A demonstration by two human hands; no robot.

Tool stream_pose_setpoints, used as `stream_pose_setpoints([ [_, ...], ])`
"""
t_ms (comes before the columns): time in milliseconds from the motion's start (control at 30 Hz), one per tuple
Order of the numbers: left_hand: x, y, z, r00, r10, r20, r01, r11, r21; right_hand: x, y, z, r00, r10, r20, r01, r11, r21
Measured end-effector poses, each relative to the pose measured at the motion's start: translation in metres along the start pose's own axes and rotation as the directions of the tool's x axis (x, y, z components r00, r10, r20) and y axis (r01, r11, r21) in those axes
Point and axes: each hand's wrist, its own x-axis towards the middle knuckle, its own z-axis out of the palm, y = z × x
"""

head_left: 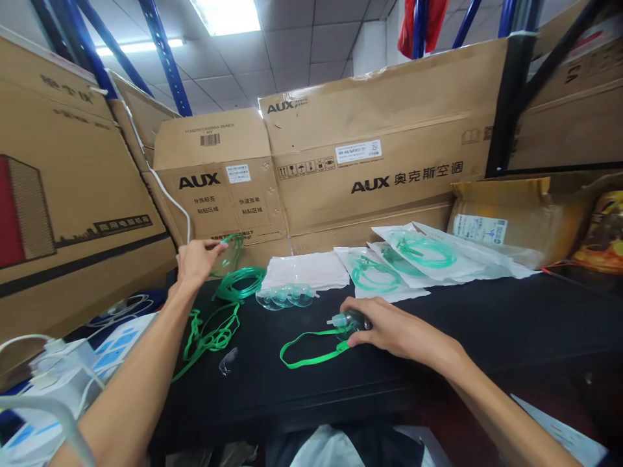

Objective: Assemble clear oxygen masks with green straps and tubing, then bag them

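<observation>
My right hand [384, 324] is closed round a clear oxygen mask [359, 320] on the black table. The mask's pale green connector points left, and its green elastic strap [311, 362] loops out on that side. Farther back at the left, my left hand [197, 263] pinches a piece of clear green tubing [234, 251]; its outline is faint against the cardboard. Just below that lies a coil of green tubing [241, 283]. Nearer me is a tangle of green elastic straps [214, 334]. Several clear masks [286, 296] lie in a row at the middle.
Behind the masks is a stack of white sheets or pouches [306, 269]. White pouches with coiled green tubing [374, 272] lie to the right. A small clear piece [228, 360] sits near the straps. Cardboard boxes [370, 155] wall the back; a white power strip [68, 370] is at left.
</observation>
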Motion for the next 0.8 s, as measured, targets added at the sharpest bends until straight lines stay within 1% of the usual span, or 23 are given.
stream_pose_setpoints([
  [67,-0.003,0.008,-0.018,0.996,-0.018,-0.085,0.016,1.000,-0.024,0.001,0.000,0.000,1.000,0.004,0.003,-0.004,1.000,-0.009],
  [133,-0.008,0.019,-0.036,0.987,-0.006,-0.158,-0.003,0.998,-0.057,0.002,0.000,0.000,1.000,-0.001,0.003,0.001,1.000,-0.017],
  [233,-0.016,0.040,-0.063,0.958,0.011,-0.288,-0.047,0.992,-0.119,0.002,-0.002,-0.001,1.000,-0.022,-0.003,0.022,0.999,-0.026],
  [267,-0.019,0.048,-0.072,0.938,0.023,-0.346,-0.077,0.987,-0.143,0.003,-0.003,-0.001,1.000,-0.019,-0.002,0.019,0.999,-0.027],
  [333,-0.028,0.066,-0.090,0.865,0.075,-0.495,-0.193,0.962,-0.191,0.003,-0.005,-0.002,1.000,0.003,0.000,-0.003,0.999,-0.032],
  [400,-0.039,0.085,-0.106,0.806,0.098,-0.584,-0.279,0.933,-0.228,0.003,-0.007,-0.002,1.000,0.016,-0.003,-0.016,0.999,-0.036],
  [467,-0.053,0.104,-0.121,0.780,0.126,-0.614,-0.339,0.909,-0.244,0.003,-0.008,-0.003,1.000,0.017,-0.006,-0.017,0.999,-0.038],
  [533,-0.069,0.120,-0.131,0.775,0.162,-0.611,-0.382,0.890,-0.250,0.001,-0.007,-0.006,1.000,0.015,-0.004,-0.015,0.999,-0.042],
  [600,-0.086,0.131,-0.135,0.774,0.195,-0.603,-0.414,0.876,-0.249,-0.005,-0.003,-0.013,1.000,0.019,0.002,-0.019,0.999,-0.050],
  [667,-0.107,0.133,-0.129,0.746,0.262,-0.612,-0.482,0.847,-0.225,-0.016,0.006,-0.023,1.000,0.030,-0.001,-0.030,0.997,-0.067],
  [700,-0.121,0.131,-0.122,0.717,0.324,-0.617,-0.542,0.816,-0.201,-0.022,0.012,-0.029,0.999,0.039,-0.009,-0.039,0.996,-0.080],
  [733,-0.137,0.127,-0.112,0.677,0.411,-0.610,-0.619,0.767,-0.169,-0.030,0.018,-0.034,0.998,0.053,-0.023,-0.055,0.993,-0.100],
  [767,-0.155,0.122,-0.099,0.632,0.520,-0.575,-0.702,0.698,-0.140,-0.038,0.025,-0.040,0.997,0.072,-0.041,-0.077,0.990,-0.122],
  [800,-0.175,0.115,-0.084,0.605,0.604,-0.519,-0.761,0.630,-0.156,-0.045,0.032,-0.045,0.994,0.094,-0.062,-0.102,0.985,-0.142],
])
